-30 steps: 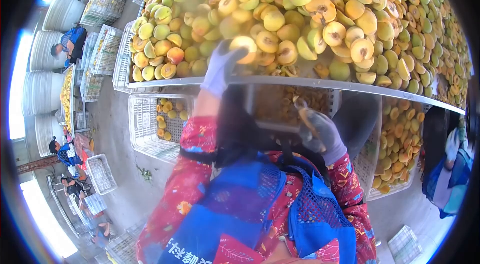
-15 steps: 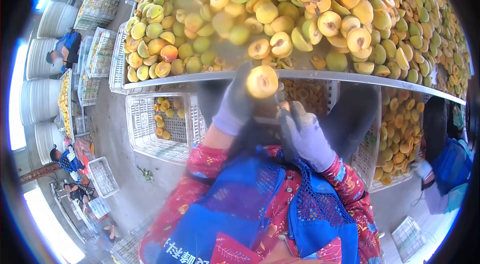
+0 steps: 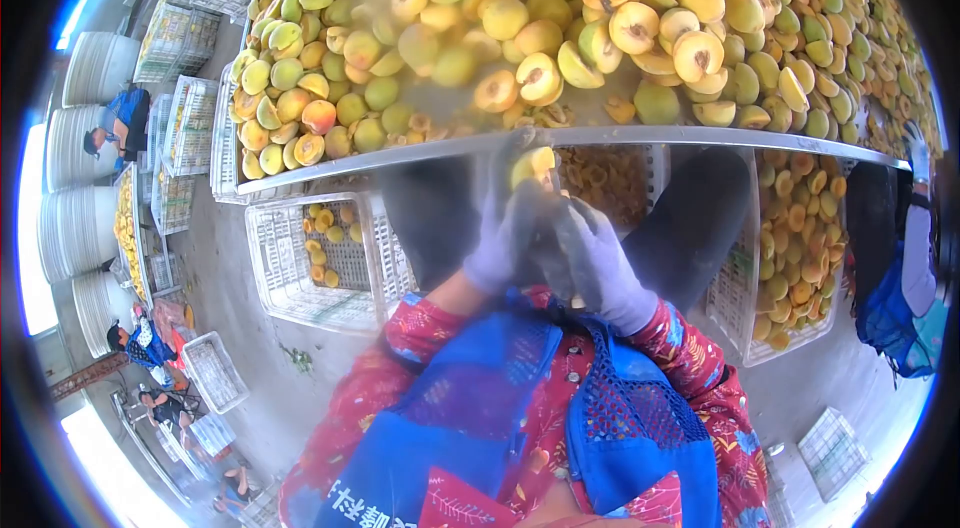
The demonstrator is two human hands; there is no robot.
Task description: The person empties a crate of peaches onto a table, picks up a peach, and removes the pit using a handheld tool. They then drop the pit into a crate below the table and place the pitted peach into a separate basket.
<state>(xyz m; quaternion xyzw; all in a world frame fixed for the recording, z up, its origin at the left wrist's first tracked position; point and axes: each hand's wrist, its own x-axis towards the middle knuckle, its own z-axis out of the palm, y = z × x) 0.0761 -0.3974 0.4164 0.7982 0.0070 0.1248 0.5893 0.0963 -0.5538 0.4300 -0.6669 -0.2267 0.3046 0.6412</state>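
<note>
My left hand (image 3: 500,238), in a lilac and dark grey glove, is closed around a yellow peach half (image 3: 533,166) just below the table's front edge. Its cut side faces to the right. My right hand (image 3: 605,273), gloved the same way, is closed on a slim hand tool (image 3: 577,302) whose pale end sticks out below the fist. The tool's other end is at the peach half, largely hidden by the dark glove fingers. Both hands are close together above my lap. Beyond them a heap of cut peaches (image 3: 505,16) covers the table.
The metal table rim (image 3: 640,135) runs just beyond my hands. A white crate (image 3: 315,313) with some peach halves stands left; a fuller crate (image 3: 800,263) stands right. Pitted scraps (image 3: 605,180) lie in a crate between my legs. A co-worker's arm (image 3: 917,238) reaches the table at right.
The peach half has turned from facing me to facing right, and my two hands have come together around it. The co-worker's arm at right has risen to the table.
</note>
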